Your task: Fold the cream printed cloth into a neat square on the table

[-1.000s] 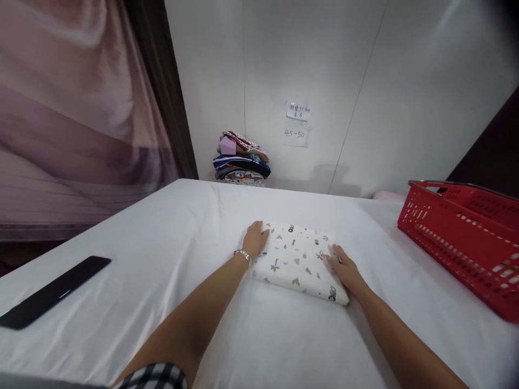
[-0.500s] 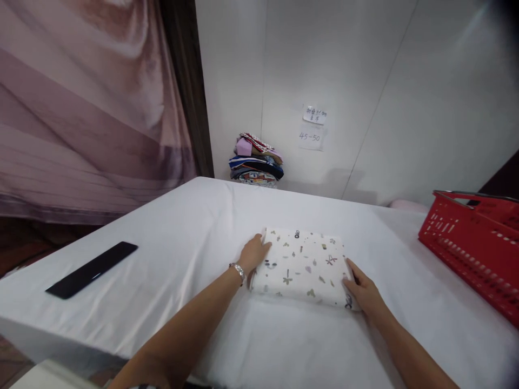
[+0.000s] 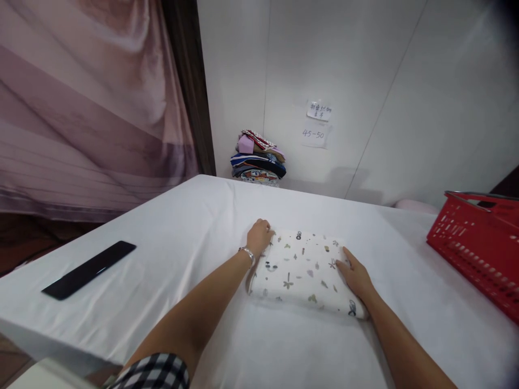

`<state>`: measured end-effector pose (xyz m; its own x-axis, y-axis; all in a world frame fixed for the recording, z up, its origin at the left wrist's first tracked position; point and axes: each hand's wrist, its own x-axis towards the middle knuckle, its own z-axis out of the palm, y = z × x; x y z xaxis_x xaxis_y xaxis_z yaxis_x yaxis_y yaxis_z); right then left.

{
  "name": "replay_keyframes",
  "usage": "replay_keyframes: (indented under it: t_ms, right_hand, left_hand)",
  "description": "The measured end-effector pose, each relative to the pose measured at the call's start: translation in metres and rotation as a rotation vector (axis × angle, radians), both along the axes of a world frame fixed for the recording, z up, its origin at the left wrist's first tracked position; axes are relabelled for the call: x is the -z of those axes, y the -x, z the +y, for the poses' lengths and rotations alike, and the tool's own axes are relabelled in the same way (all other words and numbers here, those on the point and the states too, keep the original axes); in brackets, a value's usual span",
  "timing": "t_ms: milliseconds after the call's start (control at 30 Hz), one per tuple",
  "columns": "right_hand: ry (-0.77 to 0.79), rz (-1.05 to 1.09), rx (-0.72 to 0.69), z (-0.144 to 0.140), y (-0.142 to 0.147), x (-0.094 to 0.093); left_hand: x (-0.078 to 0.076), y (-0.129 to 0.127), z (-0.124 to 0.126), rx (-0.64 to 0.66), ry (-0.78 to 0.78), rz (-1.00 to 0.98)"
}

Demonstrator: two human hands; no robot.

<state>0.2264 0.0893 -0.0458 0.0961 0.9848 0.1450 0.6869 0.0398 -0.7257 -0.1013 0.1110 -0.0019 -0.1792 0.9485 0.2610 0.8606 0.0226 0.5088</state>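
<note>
- One left hand (image 3: 258, 237), one right hand (image 3: 358, 276)
- One folded printed cloth (image 3: 306, 273)
- One bracelet (image 3: 248, 255)
- One red shopping basket (image 3: 482, 235)
- One flat black object (image 3: 89, 270)
- Two handwritten notes (image 3: 314, 135)
- One fabric stack (image 3: 259, 162)

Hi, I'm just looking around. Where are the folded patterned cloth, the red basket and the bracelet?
Folded patterned cloth (image 3: 305, 272): head view, on its top face.
Red basket (image 3: 478, 237): head view, on its side wall.
Bracelet (image 3: 249, 254): head view, on its band.

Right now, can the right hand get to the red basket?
Probably yes: only white sheet shows between the right hand and the basket, though it would likely have to leave the cloth and stretch.
</note>
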Motion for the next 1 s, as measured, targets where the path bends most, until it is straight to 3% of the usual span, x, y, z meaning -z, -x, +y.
replay_keyframes:
  t_ms: [167,367,500,567,667,767,867,1000]
  right_hand:
    - [-0.001,0.052,-0.007,-0.005,-0.001,0.009]
    - [-0.017,0.064,-0.036,-0.006,0.0,0.006]
    - [-0.014,0.023,-0.044,-0.006,0.002,0.003]
    - [-0.016,0.001,-0.049,-0.007,0.002,0.001]
    - [-0.012,-0.035,-0.066,-0.007,0.003,0.0]
    - [-0.023,-0.079,-0.078,-0.007,0.004,0.001]
    - [-0.045,-0.158,-0.099,-0.007,0.004,0.0]
    - [-0.085,-0.373,-0.063,-0.01,0.009,-0.012]
  left_hand:
    - [-0.002,0.0,0.005,-0.003,-0.022,-0.026]
    - [0.008,0.002,0.019,-0.11,0.126,-0.156]
    - [0.005,0.001,0.015,-0.101,0.106,-0.146]
    - [-0.002,-0.006,0.008,-0.035,0.004,-0.06]
    - [-0.008,-0.021,-0.007,0.223,-0.122,0.137]
    - [-0.002,-0.034,-0.017,0.445,-0.038,0.272]
    - [0.008,-0.037,-0.017,0.44,0.074,0.313]
    - [0.015,-0.034,-0.013,0.427,0.055,0.328]
